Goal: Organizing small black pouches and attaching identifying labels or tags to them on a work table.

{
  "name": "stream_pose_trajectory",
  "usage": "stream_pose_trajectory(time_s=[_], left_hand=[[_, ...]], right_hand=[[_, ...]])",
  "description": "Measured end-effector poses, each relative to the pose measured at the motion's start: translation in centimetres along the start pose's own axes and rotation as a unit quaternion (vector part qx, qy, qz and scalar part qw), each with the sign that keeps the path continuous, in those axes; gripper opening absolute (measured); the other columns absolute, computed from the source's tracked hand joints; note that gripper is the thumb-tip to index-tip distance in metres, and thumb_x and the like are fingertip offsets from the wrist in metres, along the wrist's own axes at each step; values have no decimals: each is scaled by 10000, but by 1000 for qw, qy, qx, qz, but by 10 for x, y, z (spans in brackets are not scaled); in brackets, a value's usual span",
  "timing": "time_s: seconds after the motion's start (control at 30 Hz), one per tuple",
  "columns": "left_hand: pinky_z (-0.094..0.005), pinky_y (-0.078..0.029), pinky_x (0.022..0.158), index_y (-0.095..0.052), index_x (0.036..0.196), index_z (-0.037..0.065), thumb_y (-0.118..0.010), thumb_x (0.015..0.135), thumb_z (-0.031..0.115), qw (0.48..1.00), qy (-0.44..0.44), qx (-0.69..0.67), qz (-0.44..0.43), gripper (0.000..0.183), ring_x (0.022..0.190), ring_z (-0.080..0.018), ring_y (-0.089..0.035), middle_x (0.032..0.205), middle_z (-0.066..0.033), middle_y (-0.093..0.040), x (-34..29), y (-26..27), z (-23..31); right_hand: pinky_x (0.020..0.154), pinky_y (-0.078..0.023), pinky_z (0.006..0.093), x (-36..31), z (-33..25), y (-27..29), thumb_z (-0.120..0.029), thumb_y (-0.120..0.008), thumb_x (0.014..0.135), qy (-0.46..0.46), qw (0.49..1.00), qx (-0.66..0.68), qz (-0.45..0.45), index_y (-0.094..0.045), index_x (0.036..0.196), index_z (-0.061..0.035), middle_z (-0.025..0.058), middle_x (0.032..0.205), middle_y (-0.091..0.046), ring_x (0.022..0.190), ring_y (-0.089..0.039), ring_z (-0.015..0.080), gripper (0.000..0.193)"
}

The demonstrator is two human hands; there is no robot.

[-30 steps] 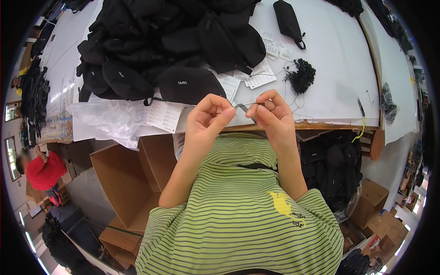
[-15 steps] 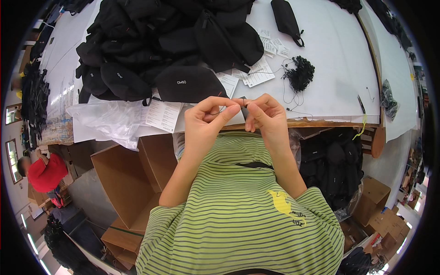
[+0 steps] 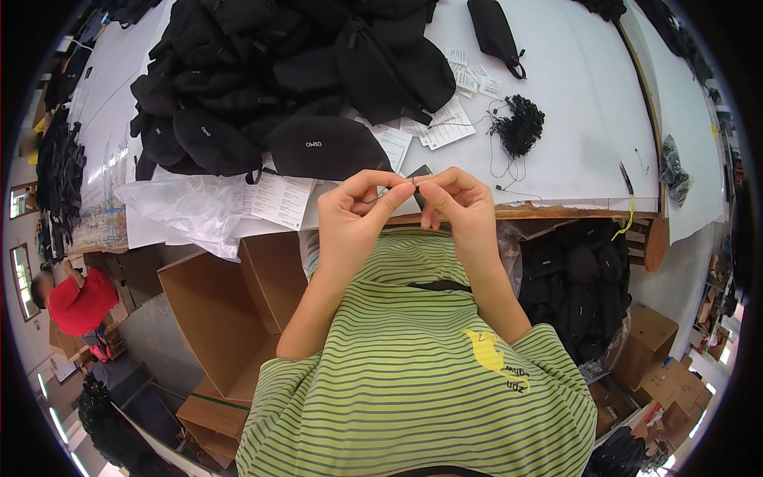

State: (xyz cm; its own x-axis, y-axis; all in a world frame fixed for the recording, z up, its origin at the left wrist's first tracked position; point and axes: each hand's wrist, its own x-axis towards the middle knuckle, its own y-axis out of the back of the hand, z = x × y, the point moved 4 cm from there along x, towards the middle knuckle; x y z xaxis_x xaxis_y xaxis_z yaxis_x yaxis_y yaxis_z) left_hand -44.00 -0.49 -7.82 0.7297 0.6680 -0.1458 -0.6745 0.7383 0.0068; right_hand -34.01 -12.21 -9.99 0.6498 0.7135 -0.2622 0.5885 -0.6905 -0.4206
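Over the near table edge my left hand [image 3: 355,221] and my right hand [image 3: 464,208] meet, fingertips almost touching. My left thumb and forefinger pinch a thin black cord, of which only short bits show. Between the fingers of my right hand sits a small dark grey tag [image 3: 423,171], with the cord close by its top. Whether the cord passes through the tag cannot be made out. Just beyond my left hand lies a black zippered pouch [image 3: 326,149], at the front of a heap of similar black pouches [image 3: 262,71].
Right of the heap lie a tangle of black cords [image 3: 518,127], printed paper slips [image 3: 449,131] and a lone black pouch [image 3: 494,33]. Clear plastic [image 3: 187,208] hangs over the front edge. Below are an open carton [image 3: 218,318] and bagged pouches [image 3: 572,286]. A person in red [image 3: 82,300] is far left.
My fingertips have drawn closer together around the cord, and the right hand has shifted slightly left. The tag's top edge shows a little differently. The things on the table stay put.
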Motion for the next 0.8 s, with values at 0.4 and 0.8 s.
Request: stream_pose_trajectory(time_s=[0.4, 0.8], left_hand=[[-187, -188, 479, -621, 896, 13, -742, 783, 57, 989, -26, -76, -124, 171, 506, 1, -241, 557, 104, -296, 5, -1, -2], [-175, -242, 517, -564, 907, 35, -697, 853, 112, 930, 86, -199, -297, 163, 550, 12, -319, 602, 97, -394, 19, -3, -3]], right_hand=[[506, -430, 182, -6, -14, -2, -73, -700, 841, 57, 994, -45, -77, -639, 823, 8, 53, 733, -647, 619, -572, 63, 103], [486, -372, 182, 2, -1, -12, -164, -662, 885, -38, 982, 108, -149, -612, 827, -19, 56, 706, -620, 535, -508, 65, 165]])
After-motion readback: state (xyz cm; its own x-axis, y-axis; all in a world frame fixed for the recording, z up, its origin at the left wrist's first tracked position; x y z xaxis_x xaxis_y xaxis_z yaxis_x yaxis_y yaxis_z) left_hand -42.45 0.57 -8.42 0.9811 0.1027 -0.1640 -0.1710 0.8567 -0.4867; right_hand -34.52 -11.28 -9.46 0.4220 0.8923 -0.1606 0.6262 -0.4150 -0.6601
